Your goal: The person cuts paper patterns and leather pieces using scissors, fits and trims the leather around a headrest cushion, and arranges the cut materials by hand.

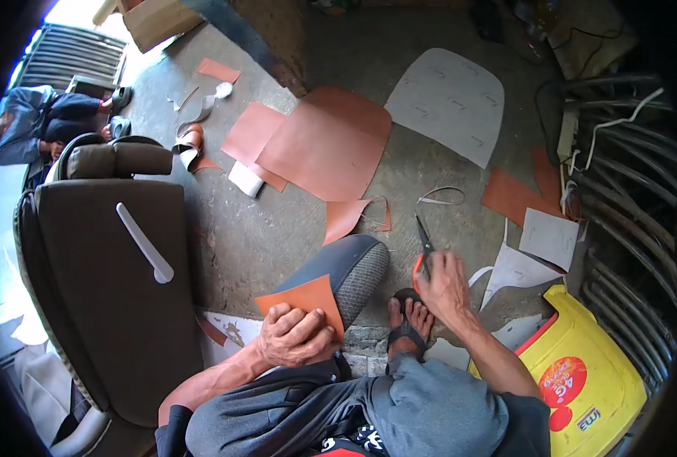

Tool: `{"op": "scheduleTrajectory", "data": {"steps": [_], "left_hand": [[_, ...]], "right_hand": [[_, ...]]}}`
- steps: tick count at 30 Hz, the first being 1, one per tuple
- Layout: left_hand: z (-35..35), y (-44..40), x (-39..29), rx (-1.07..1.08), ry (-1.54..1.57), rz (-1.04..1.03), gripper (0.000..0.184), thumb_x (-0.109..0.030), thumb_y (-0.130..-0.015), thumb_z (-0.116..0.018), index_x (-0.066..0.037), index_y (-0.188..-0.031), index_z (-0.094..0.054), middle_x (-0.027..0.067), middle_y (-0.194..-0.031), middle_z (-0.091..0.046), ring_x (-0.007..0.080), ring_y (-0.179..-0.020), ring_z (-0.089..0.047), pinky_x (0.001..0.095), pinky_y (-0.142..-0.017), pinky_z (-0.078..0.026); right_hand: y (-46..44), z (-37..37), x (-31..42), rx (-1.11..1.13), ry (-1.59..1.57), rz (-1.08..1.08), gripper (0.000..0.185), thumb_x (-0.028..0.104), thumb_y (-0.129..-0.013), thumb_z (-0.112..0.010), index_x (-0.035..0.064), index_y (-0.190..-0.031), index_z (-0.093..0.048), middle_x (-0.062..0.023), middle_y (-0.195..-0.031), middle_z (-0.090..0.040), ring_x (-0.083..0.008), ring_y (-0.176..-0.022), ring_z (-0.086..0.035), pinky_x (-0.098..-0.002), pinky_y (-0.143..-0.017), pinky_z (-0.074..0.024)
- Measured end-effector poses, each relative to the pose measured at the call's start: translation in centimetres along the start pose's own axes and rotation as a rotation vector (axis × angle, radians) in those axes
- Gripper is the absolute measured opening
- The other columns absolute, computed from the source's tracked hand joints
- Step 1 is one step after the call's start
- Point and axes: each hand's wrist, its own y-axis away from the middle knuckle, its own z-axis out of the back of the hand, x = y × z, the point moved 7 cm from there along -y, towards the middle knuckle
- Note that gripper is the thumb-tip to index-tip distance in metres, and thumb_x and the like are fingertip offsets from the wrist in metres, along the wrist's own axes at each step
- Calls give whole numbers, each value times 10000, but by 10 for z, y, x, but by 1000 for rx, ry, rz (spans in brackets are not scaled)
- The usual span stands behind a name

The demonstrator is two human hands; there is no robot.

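My left hand [296, 335] is closed, its fingers curled over a small orange-brown piece of leather-like sheet [305, 295]. That piece lies against a dark, rounded padded part with grey mesh fabric [363, 278], beside my legs. My right hand [445, 288], slightly blurred, is closed round the orange handles of a pair of scissors [425, 245]. The black blades point away from me, low over the concrete floor. A sandalled foot [409, 316] is just below the scissors.
Large reddish-brown sheets [327, 141], a pale rounded sheet [449, 99] and offcuts [346, 218] lie on the floor. A brown padded seat [110, 297] stands at left, a yellow plastic panel [590, 381] at right beside stacked metal tubes [628, 183]. Another person [30, 126] sits at far left.
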Motion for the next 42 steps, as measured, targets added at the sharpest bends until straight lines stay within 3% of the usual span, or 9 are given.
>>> {"op": "scheduleTrajectory", "data": {"steps": [8,10,11,13,14,18,20,23,42], "left_hand": [[-4,-2,-9,-99,-51,-35,365,-318,-735,-778,-192,-1062,-675,43,-1119,-646,203,-923,-538,346,-753,-429],[-2,-4,-9,-90,-58,-47,340,-307,-737,-782,-195,-1042,-682,40,-1124,-661,201,-946,-577,340,-782,-467],[-2,-5,-8,-93,-65,-38,340,-307,-737,-782,-195,-1042,-682,40,-1124,-661,201,-946,-577,340,-782,-467],[-2,-5,-6,-104,2,-9,283,-273,-795,-760,-173,-1046,-679,44,-1133,-669,201,-1019,-619,345,-900,-508],[-3,-3,-7,-108,6,-10,271,-278,-807,-752,-166,-1043,-680,51,-1133,-671,212,-1070,-630,365,-974,-518],[-2,-3,-8,-106,-13,-29,248,-268,-813,-748,-164,-1028,-680,55,-1124,-671,209,-1042,-638,351,-954,-527],[-1,-5,-5,-141,-38,-17,219,-267,-819,-737,-160,-1003,-683,49,-1089,-670,211,-1019,-649,358,-951,-543],[-4,0,-5,-124,22,-29,187,-254,-828,-729,-156,-980,-685,39,-1052,-666,214,-1010,-657,376,-948,-557],[0,-11,1,-63,44,75,269,-221,-830,-719,-125,-1078,-679,60,-1223,-670,210,-1144,-624,321,-950,-487]], "right_hand": [[-3,-30,-51,131,-18,-157,534,114,-777,-743,14,-1226,-472,-240,-1110,-597,-465,-1000,-630,-519,-864,-516],[-6,-30,-55,277,-249,-366,548,63,-769,-713,-4,-1251,-462,-222,-1104,-622,-385,-898,-691,-465,-801,-554],[-8,-27,-54,281,-245,-356,548,63,-769,-713,-4,-1251,-462,-222,-1104,-622,-385,-898,-691,-465,-801,-554],[-4,-29,-38,400,-743,-216,552,33,-778,-678,-3,-1282,-456,-134,-994,-647,-249,-843,-697,-371,-738,-557],[-4,-4,-9,530,-823,-225,559,95,-800,-758,5,-1281,-489,-76,-956,-641,-159,-810,-667,-302,-703,-539],[3,50,47,810,-832,-130,595,211,-768,-861,14,-1233,-547,-97,-988,-642,-156,-796,-661,-304,-695,-529],[3,70,71,897,-451,130,671,366,-725,-904,24,-1207,-586,-126,-1063,-616,-192,-831,-663,-333,-702,-530],[9,94,106,842,-366,449,702,441,-724,-886,41,-1219,-590,-120,-1028,-620,-250,-885,-664,-368,-739,-529],[6,80,86,958,-347,209,801,464,-654,-937,0,-1172,-542,-169,-1029,-665,-268,-936,-689,-391,-802,-555]]}}
